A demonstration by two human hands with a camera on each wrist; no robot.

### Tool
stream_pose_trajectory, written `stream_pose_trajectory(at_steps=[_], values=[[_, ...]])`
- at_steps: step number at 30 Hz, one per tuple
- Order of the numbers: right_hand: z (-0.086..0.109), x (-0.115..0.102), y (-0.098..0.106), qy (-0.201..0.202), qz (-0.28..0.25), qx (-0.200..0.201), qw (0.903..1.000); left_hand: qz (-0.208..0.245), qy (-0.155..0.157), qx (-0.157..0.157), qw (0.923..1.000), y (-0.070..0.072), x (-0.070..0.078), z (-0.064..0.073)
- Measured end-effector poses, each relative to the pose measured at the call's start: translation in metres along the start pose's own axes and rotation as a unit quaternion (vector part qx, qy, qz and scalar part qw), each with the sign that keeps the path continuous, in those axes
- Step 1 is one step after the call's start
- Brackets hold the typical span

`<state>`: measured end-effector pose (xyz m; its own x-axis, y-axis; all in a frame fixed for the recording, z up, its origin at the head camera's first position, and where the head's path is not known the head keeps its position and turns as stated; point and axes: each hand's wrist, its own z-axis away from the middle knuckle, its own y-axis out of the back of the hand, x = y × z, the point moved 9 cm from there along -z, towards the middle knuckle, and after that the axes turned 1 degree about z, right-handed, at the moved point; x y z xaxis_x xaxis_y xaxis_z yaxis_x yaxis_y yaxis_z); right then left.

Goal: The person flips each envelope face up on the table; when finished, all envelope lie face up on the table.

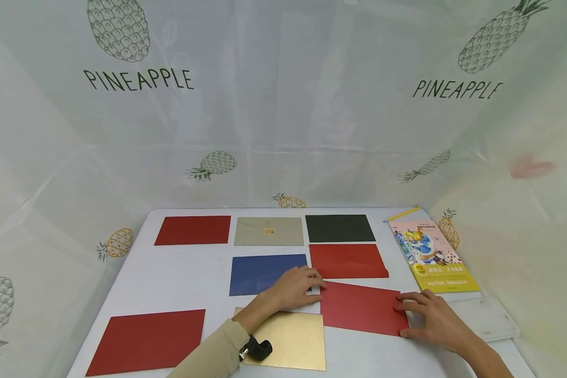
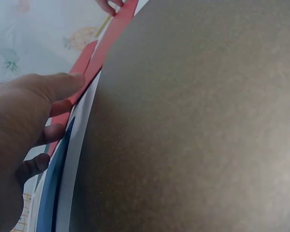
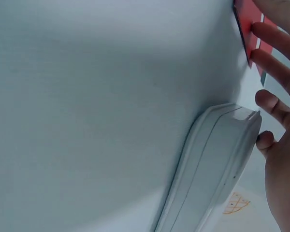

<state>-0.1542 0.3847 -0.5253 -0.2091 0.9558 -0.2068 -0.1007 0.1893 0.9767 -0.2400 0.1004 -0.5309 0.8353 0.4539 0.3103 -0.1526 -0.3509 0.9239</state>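
Note:
A red envelope (image 1: 361,308) lies flat on the white table between my hands, slightly tilted. My left hand (image 1: 296,289) touches its upper left corner with relaxed fingers, over the edge of a blue envelope (image 1: 260,274). At the right edge, the fingertips of my right hand (image 1: 425,320) rest on the red envelope, thumb near the lower corner. Under my left forearm lies a gold envelope (image 1: 295,341), which fills much of the left wrist view. In the right wrist view the red envelope's corner (image 3: 245,34) shows beside the fingers.
More red envelopes lie at left front (image 1: 148,341), back left (image 1: 193,230) and behind my hands (image 1: 347,261). A beige (image 1: 269,236) and a dark green envelope (image 1: 340,228) lie at the back. On the right are a book (image 1: 434,257), a yellow pencil (image 1: 403,214) and a white case (image 1: 482,317).

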Motion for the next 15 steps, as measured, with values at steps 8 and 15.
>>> stream_pose_trajectory(at_steps=[8,15], values=[[0.0014,-0.0045,0.0015,0.017,0.044,0.003,0.9989,-0.023,-0.006,0.002,0.9997,0.0034,0.0033,0.0006],[0.0003,-0.0079,0.0031,0.026,0.053,0.005,0.9982,-0.020,0.000,0.002,0.9998,0.0026,0.0025,0.0008]])
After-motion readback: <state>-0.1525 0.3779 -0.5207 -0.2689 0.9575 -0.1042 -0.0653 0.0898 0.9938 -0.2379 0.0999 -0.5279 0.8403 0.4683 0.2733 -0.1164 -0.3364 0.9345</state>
